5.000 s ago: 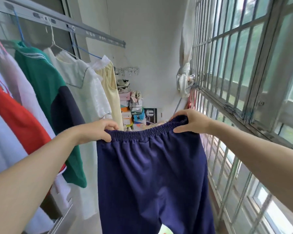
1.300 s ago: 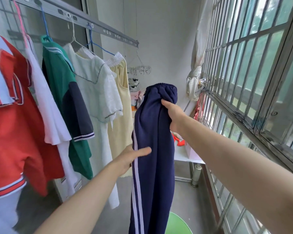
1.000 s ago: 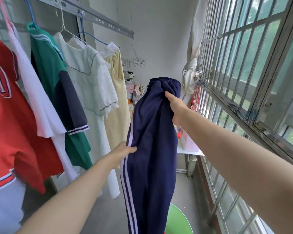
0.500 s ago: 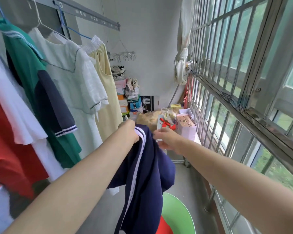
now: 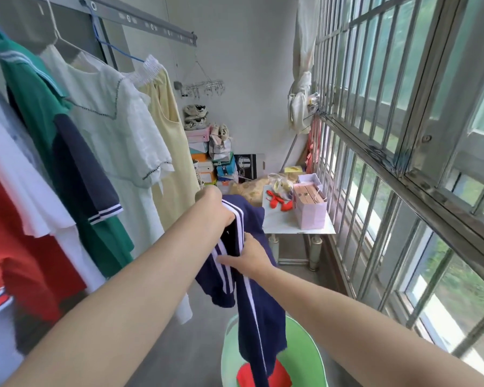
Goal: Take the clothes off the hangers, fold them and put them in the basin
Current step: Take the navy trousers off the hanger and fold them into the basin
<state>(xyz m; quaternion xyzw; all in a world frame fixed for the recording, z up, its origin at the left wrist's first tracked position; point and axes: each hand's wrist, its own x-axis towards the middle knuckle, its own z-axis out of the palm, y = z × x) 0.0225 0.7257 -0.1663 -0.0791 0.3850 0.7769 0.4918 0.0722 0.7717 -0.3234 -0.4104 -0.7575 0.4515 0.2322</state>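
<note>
Right now your left hand (image 5: 215, 208) is clenched on the navy trousers (image 5: 252, 289) at the top of a fold, knuckles up, while your right hand (image 5: 249, 259) lies just below it with fingers pressed flat against the cloth near the white side stripes. Whether that right hand is pinching the fabric or only steadying it, you cannot tell from this angle, since the palm faces away. The trousers hang from the left hand's grip, and their long axis runs almost straight down, with a slight slant toward you and to the right. One shorter flap (probably the doubled-over part) bulges out to the left under your forearm, and the longer length drops on down.

That vertical hang is what the next move turns on. The green basin (image 5: 302, 356) sits on the floor directly beneath the hanging end, near you, with a red garment (image 5: 245, 372) already lying in it. The trailing end looks to reach the basin's rim or dip inside it, so the drop is straight down rather than sideways. Your right hand is the lower one and nearer the basin, so it is better placed to gather the loose length and make another fold before anything is lowered.

On the left, the green and navy shirt (image 5: 53, 152), the white dress (image 5: 115, 135) and the yellow dress (image 5: 171, 152) hang on their hangers, well apart from your hands.
</note>
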